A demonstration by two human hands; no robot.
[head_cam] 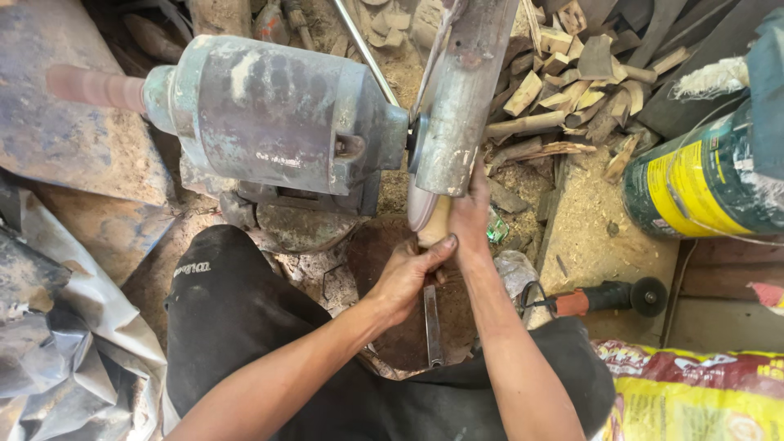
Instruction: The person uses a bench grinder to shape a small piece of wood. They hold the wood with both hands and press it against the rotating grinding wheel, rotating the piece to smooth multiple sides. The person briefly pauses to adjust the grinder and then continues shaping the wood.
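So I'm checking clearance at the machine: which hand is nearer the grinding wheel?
Right. The right hand grips the pale wooden piece directly below the wheel's metal guard, beside the grinding wheel. The left hand holds the piece lower down, farther away.

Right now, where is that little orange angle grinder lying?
The orange angle grinder lies on the floor right of the person's right hand, just above the red and yellow sack and below the sawdust-covered board.
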